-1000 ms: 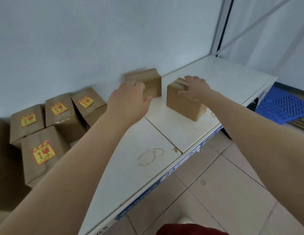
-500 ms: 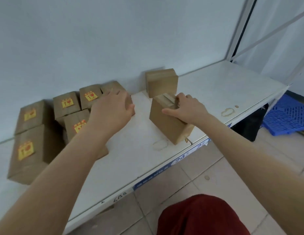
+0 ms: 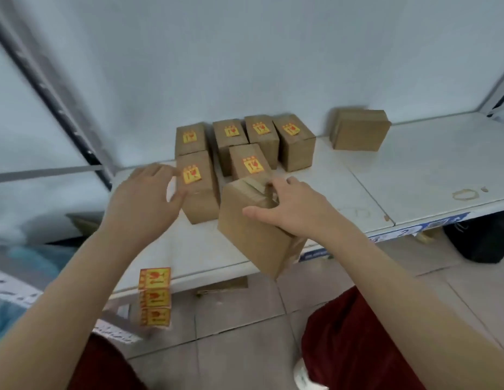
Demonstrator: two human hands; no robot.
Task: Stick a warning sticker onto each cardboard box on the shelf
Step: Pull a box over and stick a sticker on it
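My right hand (image 3: pixel 287 208) grips a plain cardboard box (image 3: pixel 251 237) by its top, tilted at the front edge of the white shelf (image 3: pixel 414 170). My left hand (image 3: pixel 144 204) hovers open, fingers spread, just left of a stickered box (image 3: pixel 198 187). Several more boxes with yellow warning stickers (image 3: pixel 252 164) stand in a cluster behind. Another plain box (image 3: pixel 359 130) with no sticker in sight sits apart at the back right, against the wall. A strip of yellow warning stickers (image 3: pixel 155 295) hangs over the shelf's front edge, below my left forearm.
A dark metal shelf upright (image 3: pixel 62 108) slants at the left. Tiled floor (image 3: pixel 239 311) lies below the shelf edge, with my red-clad knees (image 3: pixel 357 342) over it. A dark bin (image 3: pixel 481 237) stands under the shelf at right.
My right hand has dragged the plain box leftward to the stickered cluster. My left hand moved left beside the front stickered box. The view swung left, bringing the sticker strip into sight.
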